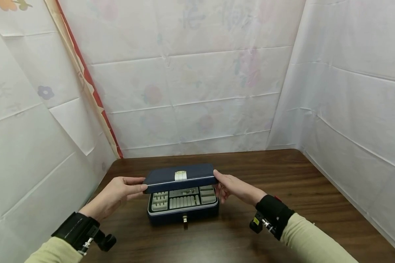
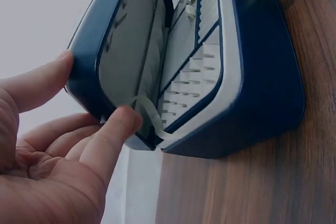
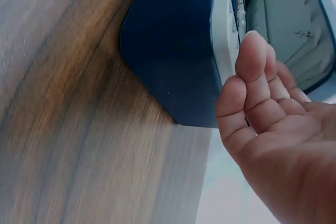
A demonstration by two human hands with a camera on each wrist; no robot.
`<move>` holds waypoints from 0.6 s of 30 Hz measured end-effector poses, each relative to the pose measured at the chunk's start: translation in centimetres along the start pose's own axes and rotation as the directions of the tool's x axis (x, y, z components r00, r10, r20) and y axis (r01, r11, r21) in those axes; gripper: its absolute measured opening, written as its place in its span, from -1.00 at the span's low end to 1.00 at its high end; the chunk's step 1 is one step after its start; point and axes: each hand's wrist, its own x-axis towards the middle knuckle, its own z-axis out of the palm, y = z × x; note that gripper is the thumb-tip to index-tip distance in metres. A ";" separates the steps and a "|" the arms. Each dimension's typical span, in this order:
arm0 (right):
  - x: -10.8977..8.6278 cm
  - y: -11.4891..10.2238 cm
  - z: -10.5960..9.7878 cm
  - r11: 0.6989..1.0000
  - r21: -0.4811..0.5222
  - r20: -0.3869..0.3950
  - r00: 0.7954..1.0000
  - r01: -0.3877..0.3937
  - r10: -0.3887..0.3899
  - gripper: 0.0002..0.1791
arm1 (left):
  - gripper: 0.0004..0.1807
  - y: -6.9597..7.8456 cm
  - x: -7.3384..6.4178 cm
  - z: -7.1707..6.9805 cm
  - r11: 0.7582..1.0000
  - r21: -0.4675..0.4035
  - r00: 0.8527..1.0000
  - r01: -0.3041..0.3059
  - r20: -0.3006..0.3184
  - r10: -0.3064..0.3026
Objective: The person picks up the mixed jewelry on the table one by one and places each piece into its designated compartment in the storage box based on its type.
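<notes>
A dark blue jewellery box (image 1: 197,214) stands on the table with its lid (image 1: 161,176) partly raised. My left hand (image 1: 113,193) grips the lid's left edge, thumb on its outside and fingers at the rim near a pale ribbon (image 2: 151,114) in the left wrist view. At the right corner, my right hand (image 1: 235,187) holds the lid with the thumb on top; its other fingers (image 3: 252,61) curl beside the box opening. Inside lies a pale divided tray (image 1: 184,201) with ring rolls, compartments and small jewellery. A mirror (image 2: 126,45) lines the lid's underside.
A metal clasp stud (image 1: 185,218) sits on the box's front, and a white strap with a gold fitting (image 1: 180,175) hangs from the lid. The brown wooden table (image 1: 263,168) is bordered by white sheets (image 1: 191,91) at the back and both sides.
</notes>
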 end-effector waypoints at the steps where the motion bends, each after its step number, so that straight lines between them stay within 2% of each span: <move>1: 0.0 0.0 0.0 1.000 -0.001 -0.008 1.000 -0.002 0.002 -0.08 | -0.18 -0.2 0.0 0.0 1.000 0.008 1.000 0.001 0.003 -0.001; 5: -0.1 0.3 0.2 1.000 -0.021 -0.022 1.000 -0.019 0.018 -0.15 | -0.20 -0.8 -0.1 0.1 0.994 0.109 1.000 0.011 -0.003 -0.011; 10: -0.2 0.7 0.3 0.998 -0.046 -0.002 0.999 -0.051 0.051 -0.26 | -0.17 -1.4 -0.1 0.4 0.963 0.267 1.000 0.019 -0.016 -0.016; 13: -0.2 0.9 0.4 0.995 -0.075 0.003 0.998 -0.059 0.059 -0.28 | -0.14 -1.7 -0.1 0.7 0.951 0.310 1.000 0.020 -0.023 -0.013; 18: -0.3 1.1 0.6 0.990 -0.124 0.009 0.997 -0.073 0.075 -0.32 | -0.10 -1.8 -0.1 1.2 0.946 0.324 0.999 0.026 -0.028 -0.018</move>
